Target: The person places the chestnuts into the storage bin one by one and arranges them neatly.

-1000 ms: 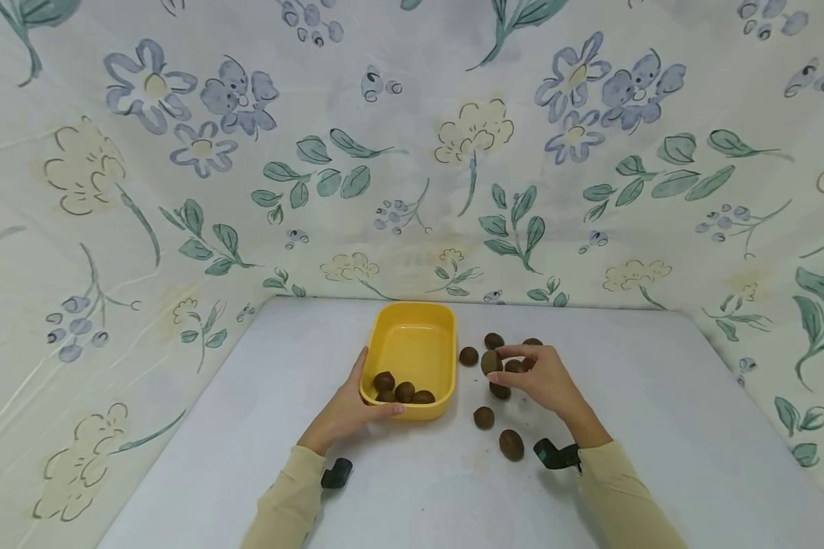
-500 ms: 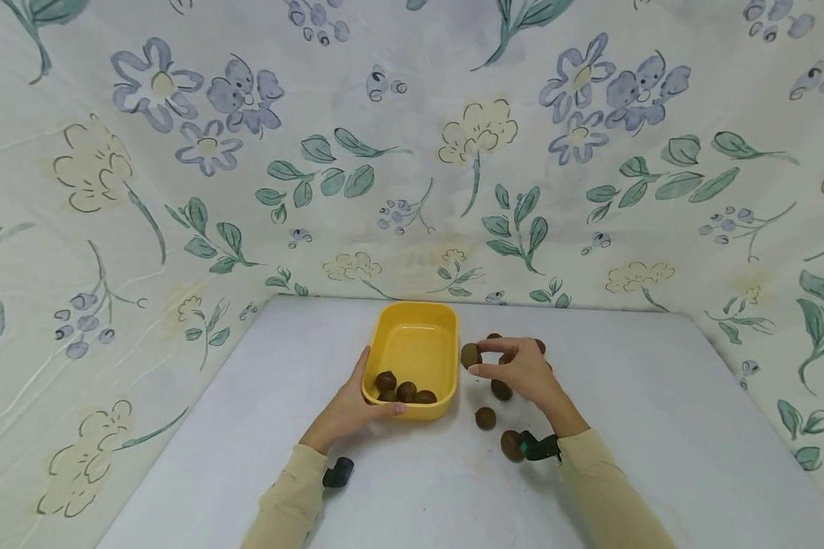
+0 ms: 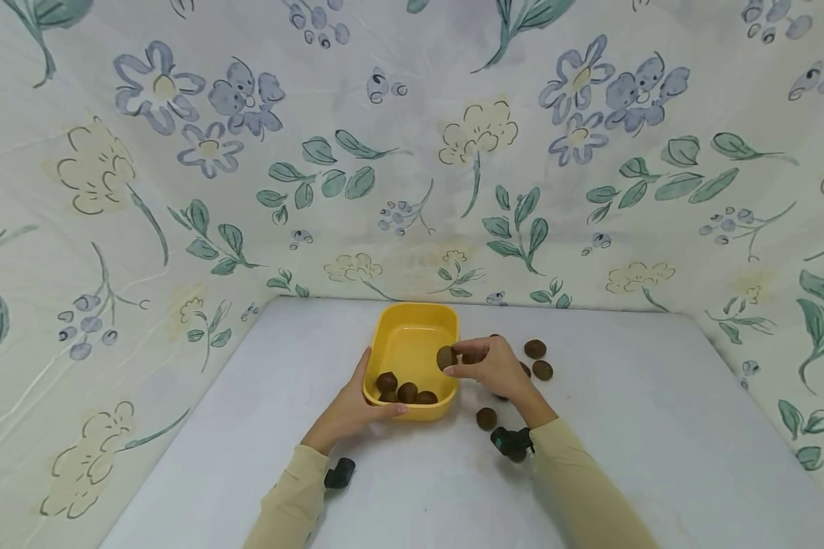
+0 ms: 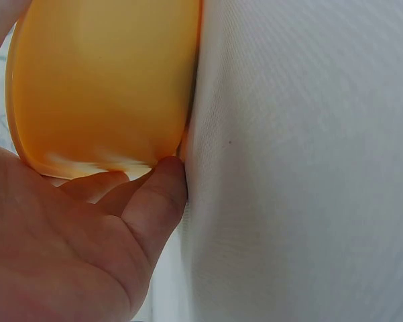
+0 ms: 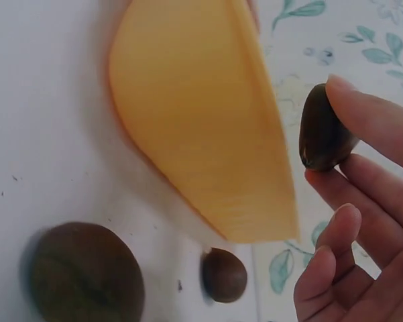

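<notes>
A yellow plastic box (image 3: 410, 347) stands on the white table, with several brown chestnuts (image 3: 407, 393) lying in its near end. My left hand (image 3: 346, 415) grips the box at its near left corner, thumb over the near rim; the left wrist view shows fingers against its yellow wall (image 4: 107, 87). Between thumb and fingertips, my right hand (image 3: 494, 370) pinches a single chestnut (image 3: 445, 357) at the box's right rim. From the right wrist, that dark, glossy chestnut (image 5: 325, 127) appears raised beside the rim, clear of the tabletop.
Loose chestnuts lie right of the box, such as one far chestnut (image 3: 535, 349) and a nearer chestnut (image 3: 486, 418); the right hand and wrist camera (image 3: 511, 441) partly cover others. A floral cloth (image 3: 412, 229) hangs behind the table (image 3: 398, 496).
My right hand has carried the pinched chestnut leftward from the loose group to the box's right rim. My left hand has kept its grip on the box, which has stayed put.
</notes>
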`<state>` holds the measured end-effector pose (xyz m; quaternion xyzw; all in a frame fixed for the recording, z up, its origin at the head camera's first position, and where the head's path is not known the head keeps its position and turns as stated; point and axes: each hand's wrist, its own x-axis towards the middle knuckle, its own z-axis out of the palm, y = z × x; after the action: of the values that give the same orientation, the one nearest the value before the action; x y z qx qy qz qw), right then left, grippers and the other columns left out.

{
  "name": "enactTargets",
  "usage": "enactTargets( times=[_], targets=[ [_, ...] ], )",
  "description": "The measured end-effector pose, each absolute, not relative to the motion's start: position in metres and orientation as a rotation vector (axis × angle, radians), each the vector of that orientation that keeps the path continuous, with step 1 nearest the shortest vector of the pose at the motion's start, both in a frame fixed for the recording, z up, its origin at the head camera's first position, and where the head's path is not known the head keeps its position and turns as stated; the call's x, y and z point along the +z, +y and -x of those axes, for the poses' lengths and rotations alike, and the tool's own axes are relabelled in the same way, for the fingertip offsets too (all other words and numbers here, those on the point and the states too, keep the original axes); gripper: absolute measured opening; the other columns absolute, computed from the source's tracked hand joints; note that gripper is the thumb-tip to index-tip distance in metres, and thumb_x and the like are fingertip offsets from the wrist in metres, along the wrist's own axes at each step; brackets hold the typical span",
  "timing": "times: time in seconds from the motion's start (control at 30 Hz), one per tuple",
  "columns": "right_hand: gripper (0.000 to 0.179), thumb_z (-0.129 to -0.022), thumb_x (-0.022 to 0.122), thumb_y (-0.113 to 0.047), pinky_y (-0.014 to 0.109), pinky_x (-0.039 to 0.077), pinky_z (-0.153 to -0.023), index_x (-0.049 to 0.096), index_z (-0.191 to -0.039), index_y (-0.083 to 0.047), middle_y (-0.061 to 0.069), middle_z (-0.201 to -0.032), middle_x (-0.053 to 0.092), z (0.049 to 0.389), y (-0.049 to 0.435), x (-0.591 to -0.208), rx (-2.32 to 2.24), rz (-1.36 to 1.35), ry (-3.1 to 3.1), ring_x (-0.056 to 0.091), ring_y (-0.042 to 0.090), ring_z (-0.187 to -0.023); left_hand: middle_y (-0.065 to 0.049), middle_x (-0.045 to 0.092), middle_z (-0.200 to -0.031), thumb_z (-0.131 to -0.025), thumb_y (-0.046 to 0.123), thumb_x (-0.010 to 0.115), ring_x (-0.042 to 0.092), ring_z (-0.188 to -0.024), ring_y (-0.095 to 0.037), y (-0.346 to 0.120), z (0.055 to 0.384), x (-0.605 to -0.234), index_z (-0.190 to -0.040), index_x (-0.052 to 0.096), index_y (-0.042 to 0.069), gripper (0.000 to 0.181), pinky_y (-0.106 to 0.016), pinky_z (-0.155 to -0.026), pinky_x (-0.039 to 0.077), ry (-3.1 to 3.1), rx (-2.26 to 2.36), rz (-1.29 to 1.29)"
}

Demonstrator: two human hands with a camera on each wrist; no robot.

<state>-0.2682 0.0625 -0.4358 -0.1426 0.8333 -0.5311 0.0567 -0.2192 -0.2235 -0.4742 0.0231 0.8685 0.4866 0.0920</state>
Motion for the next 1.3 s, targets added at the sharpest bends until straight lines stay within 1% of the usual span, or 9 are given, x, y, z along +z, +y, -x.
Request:
enactTargets(
  times=[0.07, 0.13, 0.27, 0.53, 0.67, 0.77, 0.93, 1.1, 1.3],
  targets=[
    [0.047, -0.08, 0.09, -0.028, 0.037, 0.06, -0.091, 0.077, -0.121, -0.01, 0.008, -0.12, 0.078, 0.269, 0.058, -0.438, -1.592, 0.427, 2.542, 0.069, 0.024, -0.107, -0.017, 0.019, -0.174, -0.073, 0.054, 0.089, 0.028, -0.158, -0.041, -0.224, 0.219, -0.474, -0.168, -0.004, 0.018, 0.138, -0.065, -0.125, 0.027, 2.581, 1.445, -0.069],
    [0.047, -0.08, 0.09, -0.028, 0.043, 0.058, -0.1, 0.077, -0.122, -0.009, 0.008, -0.123, 0.077, 0.268, 0.053, -0.439, -1.567, 0.409, 2.557, 0.069, 0.026, -0.116, -0.017, 0.02, -0.173, -0.073, 0.054, 0.089, 0.029, -0.157, -0.041, -0.224, 0.219, -0.474, -0.168, -0.004, 0.018, 0.138, -0.065, -0.125, 0.027, 2.583, 1.442, -0.066],
    [0.048, -0.079, 0.091, -0.027, 0.049, 0.054, -0.109, 0.077, -0.121, -0.009, 0.008, -0.123, 0.077, 0.267, 0.044, -0.439, -1.515, 0.392, 2.591, 0.068, 0.028, -0.123, -0.018, 0.021, -0.173, -0.073, 0.055, 0.089, 0.03, -0.157, -0.041, -0.224, 0.218, -0.473, -0.168, -0.003, 0.018, 0.138, -0.065, -0.125, 0.028, 2.585, 1.436, -0.051],
    [0.046, -0.078, 0.091, -0.025, 0.05, 0.052, -0.11, 0.078, -0.119, -0.009, 0.007, -0.121, 0.078, 0.269, 0.032, -0.441, -1.388, 0.412, 2.653, 0.067, 0.029, -0.122, -0.017, 0.02, -0.173, -0.072, 0.057, 0.089, 0.03, -0.156, -0.042, -0.224, 0.218, -0.473, -0.168, -0.003, 0.019, 0.138, -0.066, -0.124, 0.028, 2.587, 1.427, -0.055],
    [0.046, -0.078, 0.092, -0.026, 0.046, 0.055, -0.106, 0.079, -0.119, -0.01, 0.006, -0.121, 0.077, 0.27, 0.026, -0.442, -1.286, 0.413, 2.704, 0.067, 0.025, -0.114, -0.018, 0.02, -0.173, -0.072, 0.057, 0.089, 0.031, -0.156, -0.042, -0.224, 0.218, -0.473, -0.168, -0.004, 0.019, 0.138, -0.066, -0.124, 0.029, 2.591, 1.424, -0.065],
    [0.047, -0.079, 0.091, -0.026, 0.046, 0.056, -0.103, 0.078, -0.12, -0.009, 0.007, -0.122, 0.077, 0.269, 0.023, -0.441, -1.205, 0.435, 2.76, 0.067, 0.026, -0.112, -0.017, 0.02, -0.173, -0.072, 0.057, 0.089, 0.031, -0.156, -0.041, -0.224, 0.219, -0.474, -0.168, -0.004, 0.019, 0.138, -0.066, -0.124, 0.029, 2.591, 1.428, -0.068],
    [0.047, -0.08, 0.09, -0.026, 0.047, 0.055, -0.107, 0.077, -0.123, -0.011, 0.007, -0.124, 0.076, 0.269, 0.018, -0.44, -1.056, 0.42, 2.837, 0.067, 0.028, -0.12, -0.016, 0.02, -0.173, -0.073, 0.057, 0.089, 0.031, -0.156, -0.04, -0.225, 0.218, -0.473, -0.168, -0.004, 0.019, 0.138, -0.066, -0.124, 0.029, 2.585, 1.437, -0.071],
    [0.047, -0.08, 0.09, -0.028, 0.047, 0.059, -0.1, 0.077, -0.123, -0.013, 0.005, -0.125, 0.076, 0.27, 0.013, -0.439, -0.896, 0.406, 2.895, 0.068, 0.029, -0.121, -0.017, 0.019, -0.173, -0.073, 0.057, 0.088, 0.03, -0.157, -0.041, -0.225, 0.218, -0.474, -0.168, -0.004, 0.018, 0.138, -0.066, -0.124, 0.029, 2.587, 1.433, -0.073],
    [0.043, -0.08, 0.09, -0.026, 0.044, 0.061, -0.095, 0.078, -0.12, -0.013, 0.004, -0.122, 0.077, 0.269, 0.009, -0.437, -0.8, 0.393, 2.909, 0.071, 0.028, -0.115, -0.018, 0.019, -0.173, -0.073, 0.058, 0.088, 0.03, -0.157, -0.041, -0.225, 0.218, -0.474, -0.168, -0.003, 0.018, 0.138, -0.065, -0.124, 0.029, 2.597, 1.425, -0.071]
  ],
)
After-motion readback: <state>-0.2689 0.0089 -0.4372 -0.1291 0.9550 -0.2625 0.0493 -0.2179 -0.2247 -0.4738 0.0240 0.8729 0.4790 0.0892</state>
